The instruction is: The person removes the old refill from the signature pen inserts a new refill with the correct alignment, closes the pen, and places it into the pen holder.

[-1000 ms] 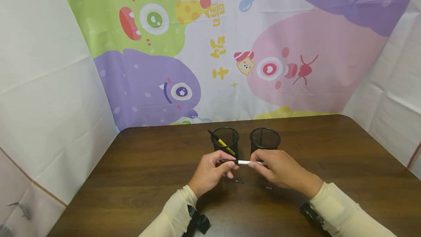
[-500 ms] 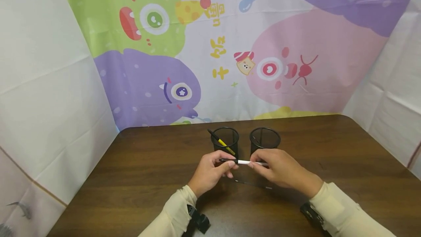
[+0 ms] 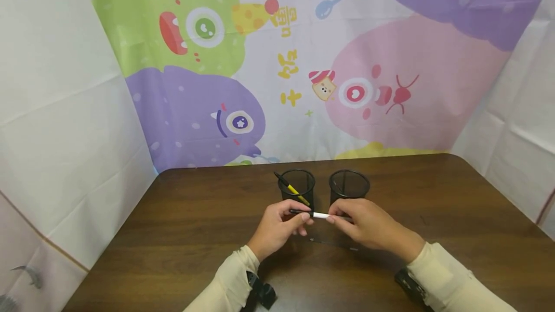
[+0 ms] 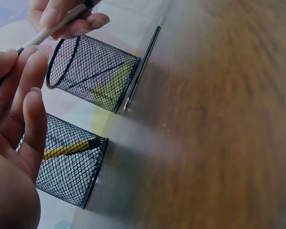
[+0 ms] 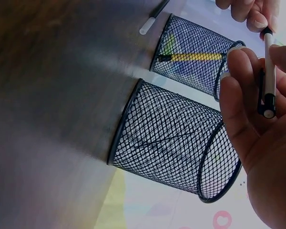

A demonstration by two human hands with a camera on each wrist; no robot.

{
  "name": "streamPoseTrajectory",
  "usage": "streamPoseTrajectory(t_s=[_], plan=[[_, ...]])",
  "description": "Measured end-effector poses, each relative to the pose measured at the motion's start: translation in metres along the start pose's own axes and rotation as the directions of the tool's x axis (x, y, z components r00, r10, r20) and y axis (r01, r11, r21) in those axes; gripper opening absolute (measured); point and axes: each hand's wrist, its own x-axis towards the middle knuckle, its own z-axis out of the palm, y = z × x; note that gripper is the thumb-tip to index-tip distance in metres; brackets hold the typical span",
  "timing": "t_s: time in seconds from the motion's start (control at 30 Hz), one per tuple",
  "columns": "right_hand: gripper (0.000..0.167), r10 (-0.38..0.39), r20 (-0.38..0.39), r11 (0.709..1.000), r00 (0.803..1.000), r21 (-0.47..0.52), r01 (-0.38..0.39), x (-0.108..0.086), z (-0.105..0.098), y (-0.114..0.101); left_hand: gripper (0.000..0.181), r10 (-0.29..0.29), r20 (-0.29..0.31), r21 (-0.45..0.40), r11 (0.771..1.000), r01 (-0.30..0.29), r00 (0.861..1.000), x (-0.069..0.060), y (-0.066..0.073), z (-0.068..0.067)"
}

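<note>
Both hands hold a pen (image 3: 321,215) with a white barrel and black ends, roughly level above the table. My left hand (image 3: 277,230) pinches its black end between thumb and fingers. Around the white barrel, the thumb and fingers of my right hand (image 3: 373,223) grip closer to the clip end. The right wrist view shows the black clip (image 5: 261,90) beside the barrel. On the table below the hands lies a thin dark pen refill (image 4: 144,67) with a pale end.
Two black mesh pen cups stand just beyond the hands. In the left cup (image 4: 69,183) leans a yellow and black pen (image 3: 292,189). The right cup (image 5: 167,143) is behind my right hand. A cartoon-printed cloth (image 3: 295,124) hangs at the table's (image 3: 195,206) back edge.
The hands stay almost in place. My right fingers have shifted slightly on the pen, and the end past them now looks dark instead of white. The head view has tilted a little.
</note>
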Motion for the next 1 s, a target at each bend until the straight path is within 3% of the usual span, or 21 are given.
streamPoseTrajectory(t_s=[0.13, 0.47, 0.63, 1.0], plan=[[0.006, -0.004, -0.002, 1.0, 1.0, 0.017, 0.004, -0.0019, 0.0018, -0.0004, 0.018, 0.004, 0.004, -0.007, 1.0, -0.004, 1.0, -0.0022, 0.0021, 0.001], [0.002, -0.017, 0.019, 1.0, 1.0, 0.027, 0.016, 0.0007, 0.0005, -0.0024, 0.022, -0.008, 0.003, -0.115, 0.993, 0.009, 1.0, -0.0027, 0.005, 0.0041], [0.007, -0.01, 0.02, 1.0, 1.0, 0.014, 0.01, 0.0013, 0.0, -0.0041, 0.027, 0.004, 0.007, -0.147, 0.989, -0.003, 1.0, -0.0017, 0.0025, 0.0053], [0.004, -0.023, 0.028, 1.0, 0.999, -0.007, 0.024, 0.0016, -0.0026, -0.005, 0.022, 0.046, -0.007, -0.123, 0.991, -0.046, 0.999, 0.0, 0.0006, 0.0076]])
